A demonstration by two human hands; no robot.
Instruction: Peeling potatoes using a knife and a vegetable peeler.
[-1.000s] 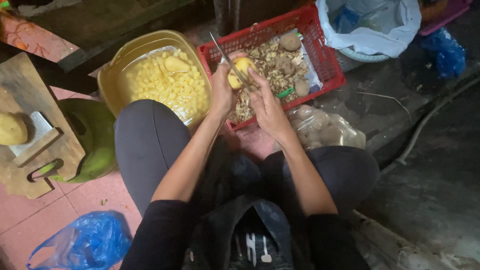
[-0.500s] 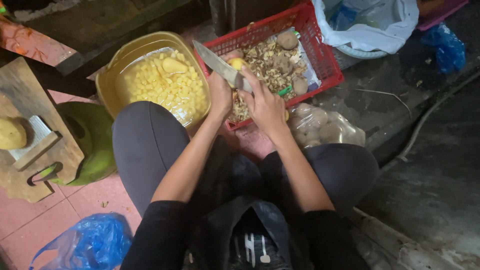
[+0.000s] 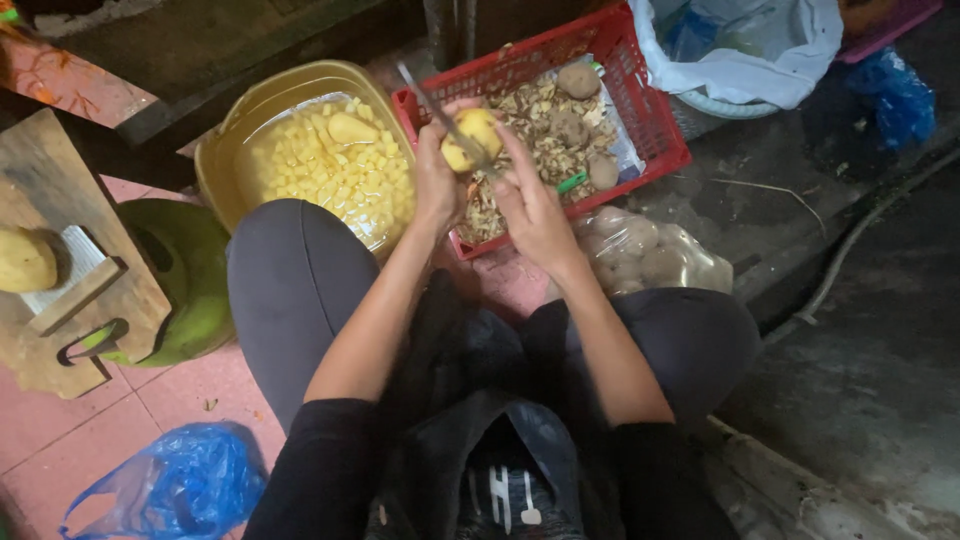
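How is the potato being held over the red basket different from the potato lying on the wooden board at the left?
The held potato sits between the left hand and right hand, mostly peeled, with a knife against it. The potato on the wooden board lies alone, untouched, and partly cut off by the picture's edge. Both are pale yellow.

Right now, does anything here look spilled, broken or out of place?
Nothing stands out. The left hand holds a peeled potato over the red basket, where the peels lie, and the right hand works it with a knife. The cut pieces stay inside the yellow tub.
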